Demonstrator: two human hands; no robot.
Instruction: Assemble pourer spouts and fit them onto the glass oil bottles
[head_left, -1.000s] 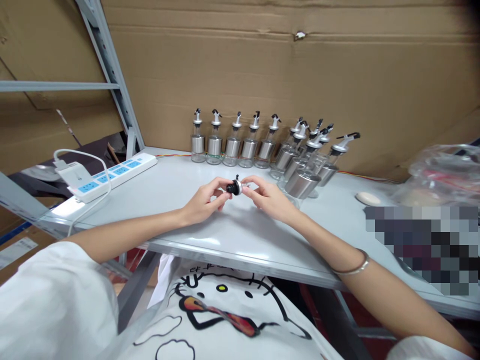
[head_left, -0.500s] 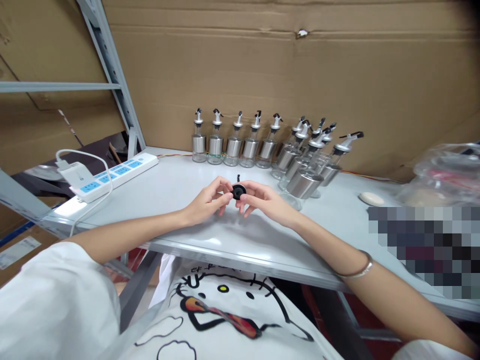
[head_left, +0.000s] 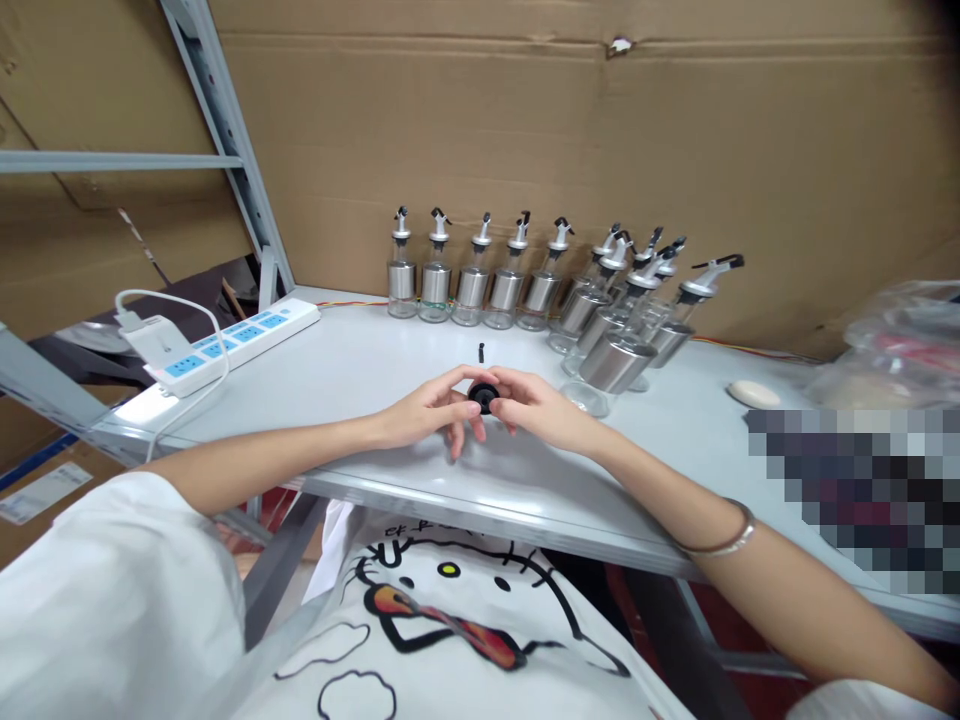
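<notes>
In front of me, just above the table (head_left: 360, 375), a small round black piece (head_left: 484, 398) with a ringed centre is between my fingertips. My left hand (head_left: 431, 408) holds its left side between thumb and fingers, the lower fingers loosely bent. On the other side my right hand (head_left: 534, 408) pinches it, thumb in front, forefinger over the top. Fingers cover parts of its rim. A short narrow black piece (head_left: 481, 352) appears to lie on the table beyond my fingertips. The nearest glass bottle (head_left: 616, 362), with a steel sleeve, stands right of my right hand.
Several steel-sleeved glass bottles (head_left: 471, 288) with pour spouts stand along the cardboard wall (head_left: 480, 120), clustered at right. At left lie a power strip (head_left: 236, 345) and a plugged-in white charger (head_left: 161, 342). A pale oval object (head_left: 754, 393) and plastic bags (head_left: 892, 345) are at right.
Both hands have drawn slightly nearer with the round black piece, and it has tipped a little. My left fingers have shifted along its top edge. The view has moved slightly.
</notes>
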